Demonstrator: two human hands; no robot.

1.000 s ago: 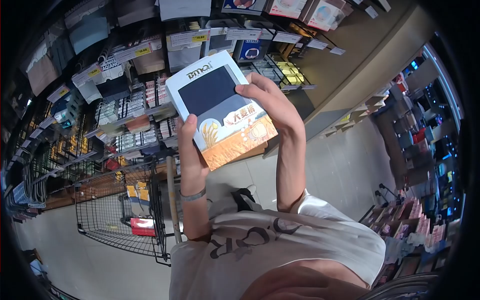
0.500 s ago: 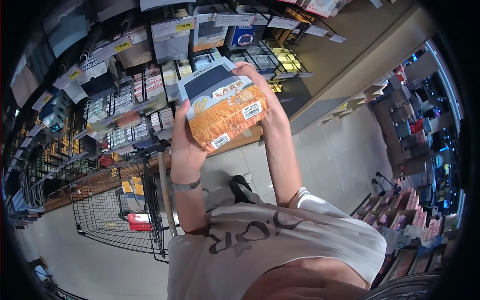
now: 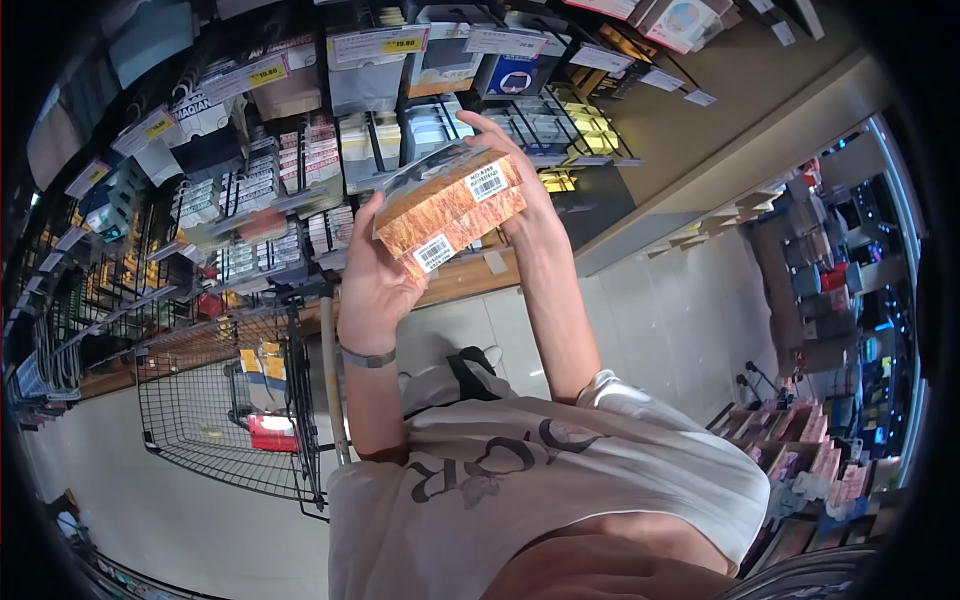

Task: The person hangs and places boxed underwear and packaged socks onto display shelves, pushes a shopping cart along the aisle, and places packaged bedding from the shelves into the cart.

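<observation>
A flat product box (image 3: 450,205) is held between my two hands in front of the shelf rack. Its orange wheat-patterned end faces me, with two white barcode labels on it, and the front face is seen at a steep slant. My left hand (image 3: 380,290) grips the left edge, its thumb up along the side and a grey band on the wrist. On the right edge is my right hand (image 3: 525,190), with a finger stretched past the top of the box and the others partly hidden behind it.
Hanging packages (image 3: 445,65) and price tags fill the rack ahead. A black wire shopping cart (image 3: 225,430) stands at the lower left, with a red item (image 3: 272,433) and yellow-topped packages inside. Pink boxes (image 3: 800,450) are at the right. Tiled floor (image 3: 650,330) lies below.
The box has tipped so that its printed front has turned away and its orange barcode end shows. Both hands still hold it, and my right thumb no longer lies on the front.
</observation>
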